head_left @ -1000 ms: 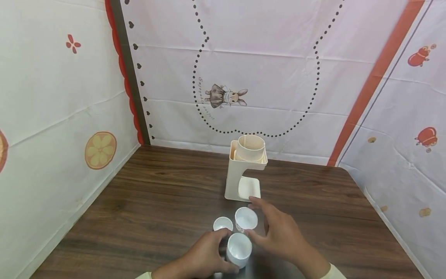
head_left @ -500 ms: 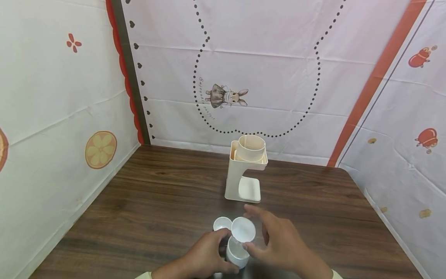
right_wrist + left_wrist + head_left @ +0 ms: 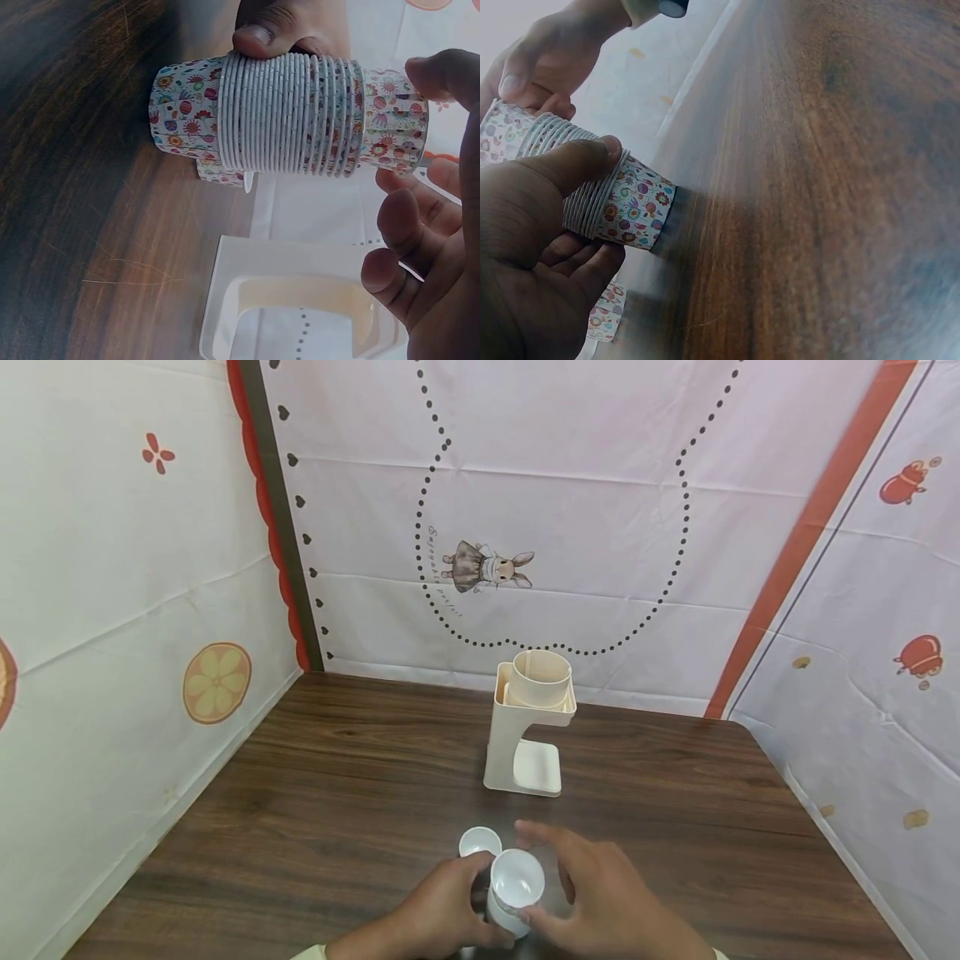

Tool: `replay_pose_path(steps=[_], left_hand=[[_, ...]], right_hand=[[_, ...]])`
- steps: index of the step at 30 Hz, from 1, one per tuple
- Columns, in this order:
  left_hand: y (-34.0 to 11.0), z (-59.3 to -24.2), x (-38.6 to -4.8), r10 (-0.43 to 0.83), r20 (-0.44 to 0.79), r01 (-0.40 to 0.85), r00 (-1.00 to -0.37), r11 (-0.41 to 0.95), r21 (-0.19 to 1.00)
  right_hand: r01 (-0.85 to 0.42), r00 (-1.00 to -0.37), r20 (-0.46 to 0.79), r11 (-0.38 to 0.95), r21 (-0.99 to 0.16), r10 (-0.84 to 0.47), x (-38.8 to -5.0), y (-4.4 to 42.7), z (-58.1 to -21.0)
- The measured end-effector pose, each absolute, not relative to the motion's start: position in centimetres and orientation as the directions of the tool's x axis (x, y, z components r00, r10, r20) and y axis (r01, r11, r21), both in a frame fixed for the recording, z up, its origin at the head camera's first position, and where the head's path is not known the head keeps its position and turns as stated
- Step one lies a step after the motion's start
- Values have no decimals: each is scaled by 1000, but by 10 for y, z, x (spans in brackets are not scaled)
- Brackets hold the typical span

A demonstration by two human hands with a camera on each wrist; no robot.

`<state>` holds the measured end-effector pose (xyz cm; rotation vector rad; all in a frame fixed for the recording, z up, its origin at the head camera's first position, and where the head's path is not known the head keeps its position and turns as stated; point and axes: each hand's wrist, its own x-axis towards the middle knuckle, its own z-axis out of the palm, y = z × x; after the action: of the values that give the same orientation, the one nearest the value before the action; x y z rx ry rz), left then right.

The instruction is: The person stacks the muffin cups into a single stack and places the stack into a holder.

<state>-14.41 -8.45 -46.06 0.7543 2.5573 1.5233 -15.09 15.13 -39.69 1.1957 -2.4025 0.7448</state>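
Between my hands stands a tall stack of nested paper cups (image 3: 285, 112) with a colourful flower print and white rims. My left hand (image 3: 442, 906) grips the stack around its side, thumb across the rims in the left wrist view. At the stack's top is a single paper cup (image 3: 394, 120), its lower end in the stack's mouth and its white inside facing up in the head view. My right hand (image 3: 600, 885) holds this cup, with the thumb against its rim. A separate printed paper cup (image 3: 480, 841) stands just behind the stack, partly covered by my left hand.
A cream stand (image 3: 501, 752) with a C-shaped body and a round tube (image 3: 542, 681) on top stands farther back on the dark wooden table (image 3: 360, 760). Printed cloth walls (image 3: 600, 527) enclose the table's back and sides.
My right hand has brought the single cup from behind the stack toward me and over its mouth, then down into it. My left hand has kept its grip on the stack.
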Motion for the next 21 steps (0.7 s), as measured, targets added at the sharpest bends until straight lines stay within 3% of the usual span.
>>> replay_pose_path(steps=[9, 16, 21], left_hand=[[-85, -460, -145, 440, 175, 370, -881, 410, 834], [-85, -460, -145, 440, 182, 379, -879, 414, 828], [-85, -460, -145, 435, 187, 385, -881, 427, 818]], right_hand=[[-790, -612, 471, 513, -335, -635, -150, 152, -398], [-821, -566, 550, 484, -304, -615, -160, 154, -403], [-792, -606, 546, 507, -341, -578, -168, 153, -404]])
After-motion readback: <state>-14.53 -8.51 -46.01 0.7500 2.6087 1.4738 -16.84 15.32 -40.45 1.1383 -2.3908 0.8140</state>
